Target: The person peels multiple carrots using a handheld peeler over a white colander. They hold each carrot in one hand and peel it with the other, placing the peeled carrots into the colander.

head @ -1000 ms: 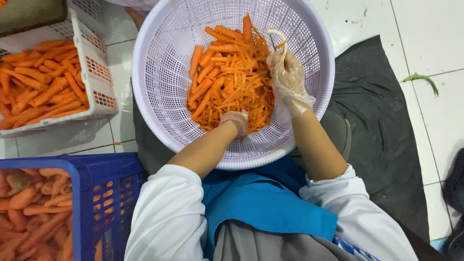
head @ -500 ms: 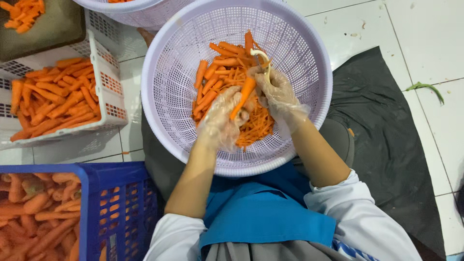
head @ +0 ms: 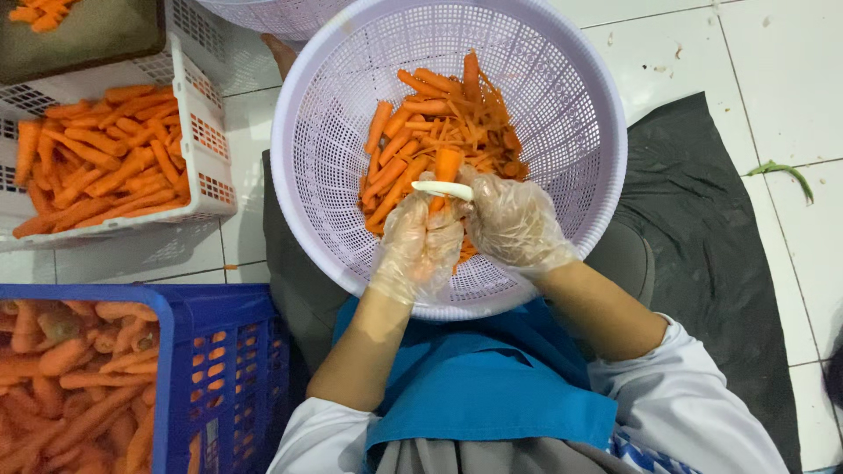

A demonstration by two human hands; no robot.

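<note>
The carrot (head: 447, 167) in hand stands nearly upright over the middle of the lavender perforated basket (head: 334, 132), its blunt orange end pointing away from the person and its lower length buried in the gloved fingers, so its long axis runs roughly from the lap toward the far rim. The left hand (head: 417, 246), in a thin clear glove, is wrapped snugly round that lower part from below and slightly left; only the top of the carrot shows above it. Across the carrot, just under the exposed end, lies a white peeler (head: 442, 189), set crosswise to the carrot's length, and the right hand (head: 514, 224), likewise gloved, closes on the peeler's near end from the right. The two hands touch or very nearly touch, with the right one a shade higher in the view and the closer of the two to the bare tip. Behind them in the basket sits a heap of peeled carrots and peelings (head: 439, 114). To the left, well apart, a white crate (head: 206, 140) holds more carrots, and a blue crate (head: 219, 369) of carrots stands near the left elbow. A dark mat (head: 702, 237) covers the tiled floor to the right.
</note>
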